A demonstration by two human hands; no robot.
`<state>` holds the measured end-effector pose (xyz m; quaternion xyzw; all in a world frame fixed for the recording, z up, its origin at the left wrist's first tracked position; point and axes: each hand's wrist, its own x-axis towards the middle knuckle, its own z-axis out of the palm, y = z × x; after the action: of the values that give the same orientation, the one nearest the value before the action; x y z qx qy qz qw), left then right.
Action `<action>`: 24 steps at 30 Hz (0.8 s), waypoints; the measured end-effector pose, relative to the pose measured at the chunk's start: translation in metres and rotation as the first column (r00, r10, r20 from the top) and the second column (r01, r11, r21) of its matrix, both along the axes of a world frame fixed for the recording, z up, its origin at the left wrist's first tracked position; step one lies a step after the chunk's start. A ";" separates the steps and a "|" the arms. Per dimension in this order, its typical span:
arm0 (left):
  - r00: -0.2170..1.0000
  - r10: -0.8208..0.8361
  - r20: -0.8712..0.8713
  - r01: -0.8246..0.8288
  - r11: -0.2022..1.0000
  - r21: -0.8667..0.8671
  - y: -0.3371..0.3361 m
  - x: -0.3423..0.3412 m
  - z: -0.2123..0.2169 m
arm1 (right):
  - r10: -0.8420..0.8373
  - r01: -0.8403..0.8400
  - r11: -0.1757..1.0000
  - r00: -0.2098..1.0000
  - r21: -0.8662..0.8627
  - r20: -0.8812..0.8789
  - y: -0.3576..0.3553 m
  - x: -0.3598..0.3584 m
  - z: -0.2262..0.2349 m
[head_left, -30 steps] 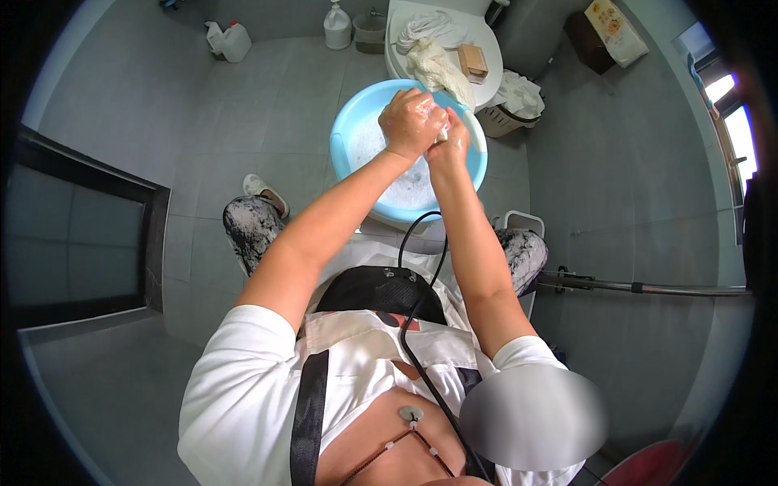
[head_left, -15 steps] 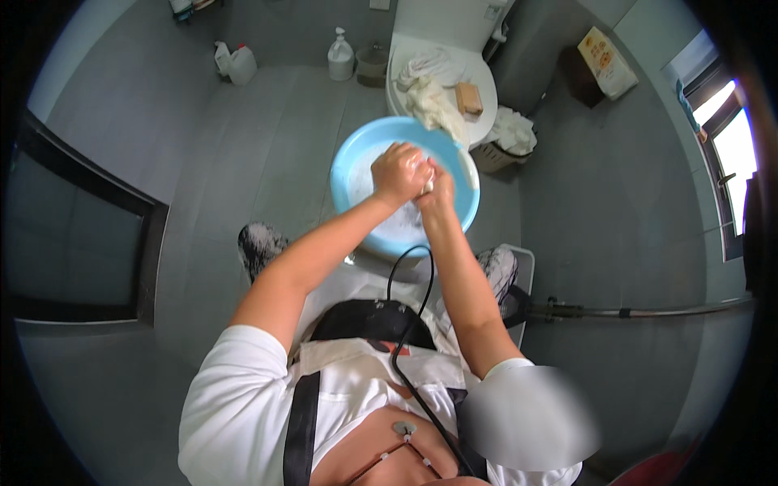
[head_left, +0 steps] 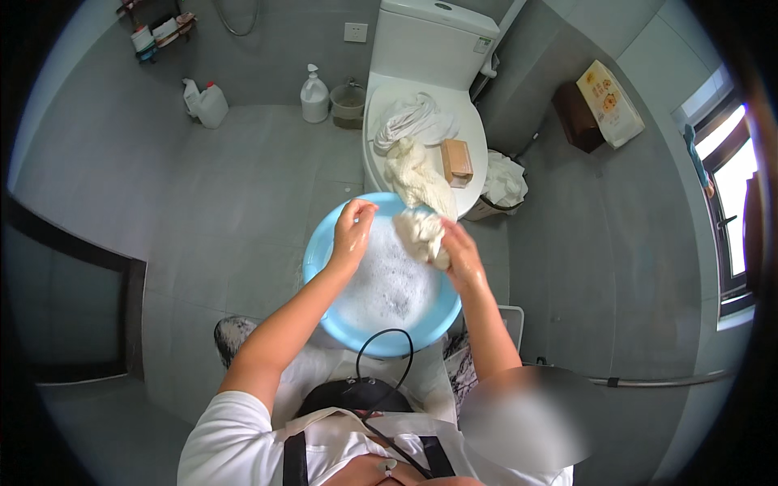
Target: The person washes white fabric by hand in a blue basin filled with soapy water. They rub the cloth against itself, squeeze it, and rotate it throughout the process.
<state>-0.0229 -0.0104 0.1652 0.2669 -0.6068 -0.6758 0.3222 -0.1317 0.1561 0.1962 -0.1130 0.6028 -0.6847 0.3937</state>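
My right hand (head_left: pixel 463 255) grips a bunched, wet-looking cream cloth (head_left: pixel 421 235) above the far right part of a light blue basin (head_left: pixel 336 328). What kind of garment the cloth is, I cannot make out. Foamy, soapy water (head_left: pixel 393 275) fills the basin. Over its far left rim is my left hand (head_left: pixel 352 235), wet, fingers curled in toward the thumb, with nothing visible in them. A cream knitted piece (head_left: pixel 417 178) hangs off the toilet lid toward the basin's far rim.
Beyond the basin stands a white toilet (head_left: pixel 429 40); on its lid lie a white cloth (head_left: pixel 417 121) and a brown bar-shaped block (head_left: pixel 456 162). A lined waste bin (head_left: pixel 502 182) is to its right, a pump bottle (head_left: pixel 314 97) to its left. A black cable (head_left: pixel 387 330) loops near the basin's front.
My hands, pressed together around something over the basin before, have come apart. The left moved leftward, while the right holds the bunched cloth. My view has tilted up, showing more of the toilet.
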 end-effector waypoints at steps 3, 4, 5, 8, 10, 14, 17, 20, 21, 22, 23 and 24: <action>0.991 -0.132 0.021 0.133 0.987 -0.092 -0.006 -0.008 -0.011 | -0.190 0.137 0.978 0.901 -0.159 -0.390 -0.037 -0.047 0.005; 0.983 -0.175 0.058 0.180 0.980 -0.085 -0.006 -0.011 -0.006 | -0.248 0.192 0.967 0.857 -0.167 -0.452 -0.053 -0.056 0.013; 0.982 -0.179 0.067 0.186 0.973 -0.135 -0.007 -0.013 -0.007 | -0.251 0.211 0.967 0.711 -0.141 -0.656 -0.066 -0.078 -0.005; 0.975 -0.202 0.089 0.218 0.946 -0.240 -0.011 -0.022 -0.011 | 0.101 0.222 0.949 0.457 0.223 -0.884 -0.086 -0.115 -0.045; 0.969 -0.207 0.135 0.234 0.945 -0.229 -0.011 -0.019 -0.012 | 0.074 0.199 0.964 0.437 0.176 -0.896 -0.094 -0.104 -0.046; 0.943 -0.220 0.250 0.288 0.915 -0.283 -0.017 -0.025 -0.012 | 0.026 0.153 0.977 0.607 0.149 -0.794 -0.095 -0.078 -0.026; 0.927 -0.210 0.311 0.322 0.871 -0.370 -0.023 -0.034 -0.010 | -0.060 0.200 0.974 0.678 0.106 -0.732 -0.087 -0.078 -0.030; 0.909 -0.213 0.357 0.331 0.890 -0.313 -0.023 -0.039 -0.013 | -0.173 0.265 0.964 0.656 0.010 -0.735 -0.071 -0.086 -0.026; 0.903 -0.232 0.361 0.347 0.889 -0.298 -0.022 -0.039 -0.013 | -0.281 0.339 0.939 0.651 -0.060 -0.705 -0.065 -0.092 -0.025; 0.897 -0.251 0.364 0.363 0.888 -0.282 -0.021 -0.037 -0.012 | -0.368 0.407 0.907 0.636 -0.111 -0.678 -0.058 -0.098 -0.025; 0.890 -0.270 0.368 0.379 0.887 -0.266 -0.020 -0.036 -0.011 | -0.453 0.473 0.867 0.614 -0.158 -0.647 -0.051 -0.103 -0.025; 0.887 -0.279 0.369 0.388 0.883 -0.265 -0.019 -0.038 -0.012 | -0.435 0.480 0.871 0.651 -0.107 -0.622 -0.043 -0.106 -0.027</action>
<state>-0.0609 -0.0296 0.1536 0.2051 -0.7928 -0.5574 0.1369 -0.2376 0.1130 0.1693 -0.1656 0.7298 -0.6632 -0.0122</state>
